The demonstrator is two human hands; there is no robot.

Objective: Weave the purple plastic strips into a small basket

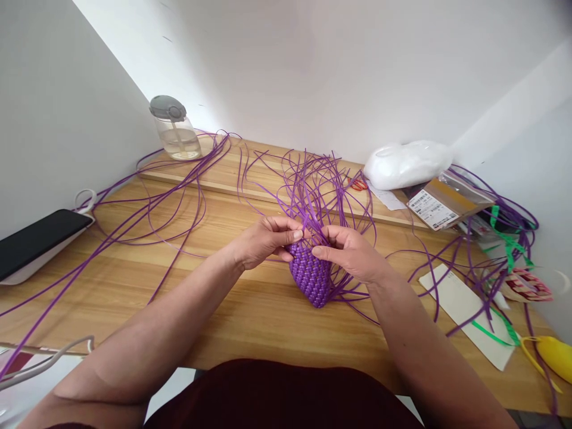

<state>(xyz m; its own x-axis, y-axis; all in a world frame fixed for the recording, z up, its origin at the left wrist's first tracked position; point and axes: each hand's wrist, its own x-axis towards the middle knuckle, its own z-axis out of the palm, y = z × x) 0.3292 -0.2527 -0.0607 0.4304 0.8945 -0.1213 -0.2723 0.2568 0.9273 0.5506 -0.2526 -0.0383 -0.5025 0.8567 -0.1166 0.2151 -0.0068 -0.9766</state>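
A small purple woven basket (311,277) stands on the wooden table in front of me, its long loose strands (308,179) fanning up and away from the upper edge. My left hand (270,241) is at the basket's upper left edge, thumb and fingers pinched on a purple strand. On the right side of the same edge, my right hand (351,253) is closed, its thumb against the weave and its fingers curled among the strands. Exactly which strands lie under the right fingers is hidden.
A water bottle (179,134) and long purple strands (179,185) lie left, with a phone (42,241) on a stand. Orange-handled scissors (357,183), a white bundle (406,164), a labelled packet (440,205), white card (469,316) and yellow object (554,357) are right.
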